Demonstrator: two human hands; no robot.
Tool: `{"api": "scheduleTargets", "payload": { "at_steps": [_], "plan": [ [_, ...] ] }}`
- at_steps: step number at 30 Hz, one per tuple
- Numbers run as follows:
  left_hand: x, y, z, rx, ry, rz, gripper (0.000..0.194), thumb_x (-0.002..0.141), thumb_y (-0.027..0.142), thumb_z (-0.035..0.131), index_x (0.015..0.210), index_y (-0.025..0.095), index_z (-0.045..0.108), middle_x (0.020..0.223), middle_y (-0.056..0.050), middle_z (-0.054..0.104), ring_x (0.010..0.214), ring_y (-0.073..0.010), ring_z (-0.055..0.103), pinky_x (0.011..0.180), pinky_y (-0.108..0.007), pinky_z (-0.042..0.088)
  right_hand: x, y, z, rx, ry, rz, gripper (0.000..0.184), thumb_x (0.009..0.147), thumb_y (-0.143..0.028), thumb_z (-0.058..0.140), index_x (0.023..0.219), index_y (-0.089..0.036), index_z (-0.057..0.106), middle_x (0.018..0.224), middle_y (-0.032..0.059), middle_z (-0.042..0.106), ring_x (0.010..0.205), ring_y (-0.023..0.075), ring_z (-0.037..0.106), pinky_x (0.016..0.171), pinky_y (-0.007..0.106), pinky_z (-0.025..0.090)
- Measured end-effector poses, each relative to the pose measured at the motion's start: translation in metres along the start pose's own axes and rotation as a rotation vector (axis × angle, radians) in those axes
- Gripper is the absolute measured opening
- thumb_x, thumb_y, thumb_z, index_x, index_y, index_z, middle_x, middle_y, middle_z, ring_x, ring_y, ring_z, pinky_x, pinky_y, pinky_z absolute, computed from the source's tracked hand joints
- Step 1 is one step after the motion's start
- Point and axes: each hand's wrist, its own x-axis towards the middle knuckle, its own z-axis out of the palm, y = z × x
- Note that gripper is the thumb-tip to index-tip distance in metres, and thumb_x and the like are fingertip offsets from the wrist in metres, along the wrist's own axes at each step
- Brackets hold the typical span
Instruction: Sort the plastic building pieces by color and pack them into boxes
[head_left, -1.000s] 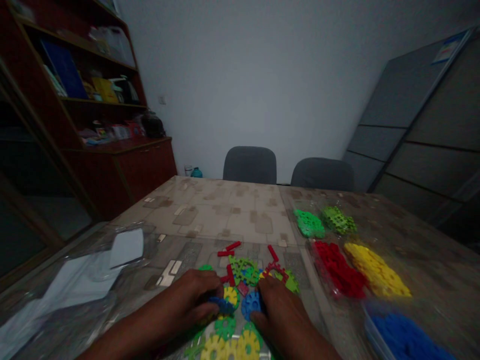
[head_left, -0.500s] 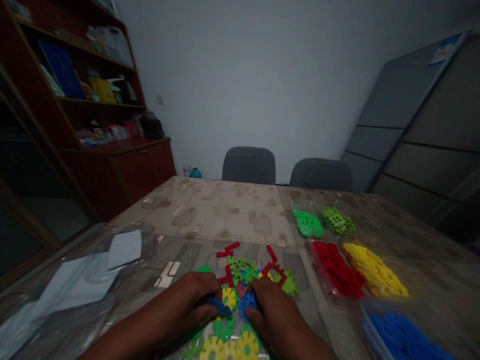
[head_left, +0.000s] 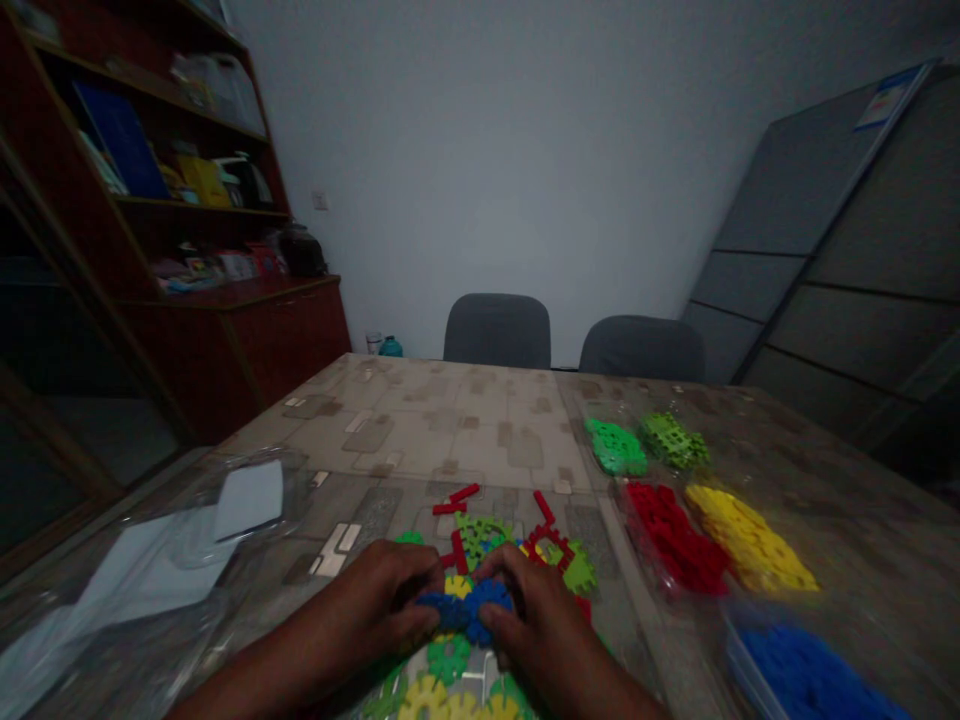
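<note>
A patterned table spans the scene, and at its near right stands a clear tub of blue pieces, well apart from the hands. Both hands are near the middle of the table's near side. The right hand is curled to a pinch, thumb and fingers on the right blue piece, which lies at that hand's left side. The left hand is likewise nearly closed, pinching the left blue piece at its right side, turned more edge-on. The two blue pieces meet in the gap between the hands; whether they interlock is hard to tell in this dim view. A green gear piece lies just nearer than them, a yellow gear piece just farther, and thin red sticks lie farther still.
</note>
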Motion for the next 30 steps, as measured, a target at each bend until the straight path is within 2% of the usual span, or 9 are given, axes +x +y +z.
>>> {"api": "scheduleTargets", "payload": {
  "at_steps": [3, 6, 12, 18, 20, 22, 25, 28, 30],
  "plan": [
    [0.003, -0.001, 0.002, 0.009, 0.054, -0.032, 0.004, 0.077, 0.021, 0.059, 0.074, 0.02, 0.057, 0.074, 0.002, 0.061, 0.071, -0.0174, 0.055, 0.062, -0.026, 0.032, 0.0, 0.0, 0.005, 0.143, -0.048, -0.017, 0.022, 0.083, -0.019, 0.052, 0.105, -0.021, 0.058, 0.075, -0.0054, 0.056, 0.053, 0.0119, 0.058, 0.052, 0.022, 0.042],
    [0.003, -0.002, 0.003, -0.049, 0.069, -0.028, 0.005, 0.075, 0.022, 0.06, 0.075, 0.02, 0.056, 0.071, 0.004, 0.057, 0.068, -0.0162, 0.052, 0.059, -0.025, 0.03, -0.002, -0.003, 0.007, 0.15, -0.083, -0.022, 0.024, 0.086, -0.024, 0.054, 0.108, -0.021, 0.061, 0.074, -0.0049, 0.057, 0.056, 0.0129, 0.059, 0.054, 0.023, 0.042],
    [0.001, 0.008, 0.005, -0.117, 0.06, -0.044, 0.009, 0.07, 0.022, 0.061, 0.076, 0.02, 0.054, 0.07, 0.005, 0.056, 0.067, -0.0163, 0.052, 0.06, -0.025, 0.031, -0.005, -0.01, 0.007, -0.128, 0.031, -0.076, 0.029, 0.072, -0.014, 0.068, 0.1, -0.024, 0.07, 0.097, 0.0016, 0.071, 0.091, 0.0219, 0.062, 0.08, 0.032, 0.044],
    [0.0, 0.012, 0.007, -0.171, 0.044, -0.016, 0.013, 0.07, 0.021, 0.066, 0.077, 0.021, 0.054, 0.07, 0.005, 0.057, 0.068, -0.0162, 0.053, 0.059, -0.025, 0.033, -0.008, -0.012, 0.009, -0.215, 0.025, -0.112, 0.028, 0.076, -0.015, 0.062, 0.101, -0.025, 0.068, 0.098, 0.0016, 0.072, 0.09, 0.0218, 0.061, 0.082, 0.033, 0.044],
    [-0.001, 0.01, 0.004, -0.224, 0.039, 0.018, 0.015, 0.075, 0.025, 0.068, 0.084, 0.021, 0.057, 0.074, 0.004, 0.06, 0.07, -0.0165, 0.055, 0.06, -0.025, 0.036, -0.01, -0.017, 0.003, -0.242, 0.024, -0.127, 0.027, 0.077, -0.016, 0.062, 0.102, -0.024, 0.068, 0.1, 0.0025, 0.073, 0.091, 0.0226, 0.062, 0.082, 0.034, 0.045],
    [-0.002, 0.008, -0.001, -0.246, 0.069, 0.042, 0.021, 0.083, 0.031, 0.066, 0.101, 0.022, 0.059, 0.081, 0.002, 0.065, 0.074, -0.0175, 0.059, 0.064, -0.026, 0.041, -0.014, -0.027, -0.011, -0.263, 0.066, -0.111, 0.025, 0.077, -0.019, 0.063, 0.101, -0.024, 0.068, 0.099, 0.0037, 0.073, 0.091, 0.0238, 0.063, 0.082, 0.035, 0.046],
    [-0.002, 0.003, -0.011, -0.198, 0.176, 0.047, 0.032, 0.093, 0.038, 0.057, 0.123, 0.026, 0.055, 0.088, 0.0, 0.068, 0.077, -0.0189, 0.062, 0.067, -0.028, 0.044, -0.024, -0.046, -0.045, -0.3, 0.173, -0.081, 0.02, 0.08, -0.029, 0.061, 0.098, -0.025, 0.068, 0.095, 0.0053, 0.074, 0.087, 0.0248, 0.066, 0.077, 0.036, 0.049],
    [-0.001, -0.004, -0.017, -0.147, 0.223, 0.047, 0.034, 0.094, 0.04, 0.053, 0.125, 0.026, 0.057, 0.09, -0.003, 0.07, 0.078, -0.0208, 0.065, 0.066, -0.029, 0.046, -0.039, -0.065, -0.089, -0.366, 0.353, -0.103, 0.021, 0.079, -0.038, 0.059, 0.093, -0.026, 0.068, 0.093, 0.0058, 0.075, 0.082, 0.0249, 0.069, 0.071, 0.034, 0.052],
    [0.0, -0.008, -0.018, -0.11, 0.242, 0.036, 0.033, 0.094, 0.04, 0.054, 0.122, 0.026, 0.061, 0.094, -0.004, 0.072, 0.082, -0.0224, 0.067, 0.069, -0.031, 0.048, -0.051, -0.072, -0.119, -0.452, 0.464, -0.088, 0.026, 0.082, -0.044, 0.057, 0.095, -0.025, 0.068, 0.09, 0.0055, 0.076, 0.071, 0.0231, 0.069, 0.062, 0.033, 0.053]
  ]
}}
